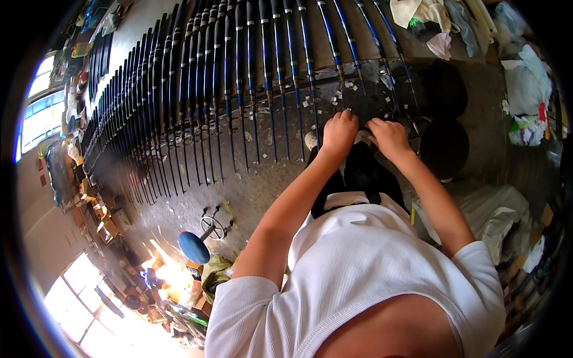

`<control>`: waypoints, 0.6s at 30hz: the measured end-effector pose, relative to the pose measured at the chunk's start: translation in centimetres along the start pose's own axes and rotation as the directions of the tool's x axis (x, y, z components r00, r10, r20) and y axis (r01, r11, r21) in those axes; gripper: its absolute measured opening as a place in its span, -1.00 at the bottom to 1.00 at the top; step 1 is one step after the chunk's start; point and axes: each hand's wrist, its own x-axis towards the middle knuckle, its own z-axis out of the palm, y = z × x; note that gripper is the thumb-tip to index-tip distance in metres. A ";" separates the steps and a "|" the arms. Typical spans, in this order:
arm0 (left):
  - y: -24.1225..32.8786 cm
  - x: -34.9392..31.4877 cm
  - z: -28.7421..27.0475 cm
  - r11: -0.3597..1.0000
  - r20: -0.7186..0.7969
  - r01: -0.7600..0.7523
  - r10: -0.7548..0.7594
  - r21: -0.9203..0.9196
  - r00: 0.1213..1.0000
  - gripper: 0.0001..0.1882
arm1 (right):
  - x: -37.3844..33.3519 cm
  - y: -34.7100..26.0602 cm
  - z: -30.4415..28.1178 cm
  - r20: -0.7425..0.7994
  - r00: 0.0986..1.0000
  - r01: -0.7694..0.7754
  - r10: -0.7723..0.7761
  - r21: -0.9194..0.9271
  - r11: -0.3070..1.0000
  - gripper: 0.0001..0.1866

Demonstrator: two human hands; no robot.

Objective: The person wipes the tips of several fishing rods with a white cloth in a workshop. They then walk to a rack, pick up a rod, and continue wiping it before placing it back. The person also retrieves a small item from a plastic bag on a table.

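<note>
Both hands are held close together in front of me, beyond the table's near edge. My left hand point(341, 132) is closed, with its fingertips pinched. A small pale spot shows at its tips, too small to name. My right hand point(389, 137) is curled shut a little to the right, its thumb and fingers pressed together; whatever it may hold is hidden. A long row of blue and black fishing rods point(279, 45) lies side by side on the table point(358, 12), their thin ends sticking out over the floor toward me. The nearest rods lie just left of and beyond my left hand.
Small white scraps point(339, 93) litter the dark floor point(262, 185). Two round black stools point(444, 149) stand at the right. A blue-seated stool point(194, 247) stands at the lower left. Rags point(424, 15) lie on the table's right end. A pale sheet point(489, 209) covers something at the right.
</note>
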 end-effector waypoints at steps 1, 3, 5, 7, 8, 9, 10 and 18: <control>0.2 0.0 0.4 0.999 -0.003 -0.023 0.023 -0.025 1.000 -0.85 | -0.1 0.5 -0.1 -0.009 1.000 -0.002 0.002 0.005 1.000 -0.84; 0.8 -0.2 0.8 0.995 -0.011 -0.065 0.064 -0.072 0.998 -0.90 | -0.4 1.3 -0.3 0.014 1.000 -0.010 0.010 0.004 1.000 -0.84; 1.1 -0.8 0.8 0.990 0.036 -0.062 0.067 -0.129 0.997 -0.86 | -0.7 1.0 -1.0 0.075 0.996 -0.055 0.054 0.011 0.998 -0.72; 1.2 -2.2 -0.3 0.980 0.010 -0.032 0.034 -0.198 0.999 -0.82 | -0.7 -0.3 -2.3 0.068 0.993 -0.093 0.094 -0.011 0.996 -0.65; 0.9 -3.0 -1.7 0.982 -0.025 -0.005 0.000 -0.187 1.000 -0.82 | -0.7 -1.4 -3.0 0.065 0.990 -0.123 0.122 0.012 0.992 -0.65; 0.3 -3.7 -3.4 0.984 -0.061 0.021 -0.032 -0.174 0.998 -0.82 | -0.5 -2.6 -3.6 0.061 0.987 -0.153 0.151 0.037 0.987 -0.66; -0.6 -4.5 -4.8 0.985 -0.097 0.047 -0.064 -0.163 0.993 -0.82 | -0.3 -3.5 -3.7 0.057 0.982 -0.183 0.180 0.061 0.981 -0.66; -7.3 -8.6 -5.0 0.971 0.187 0.236 -0.238 0.034 0.953 -0.77 | 2.1 -10.2 1.8 0.343 0.937 0.001 -0.065 0.184 0.983 -0.67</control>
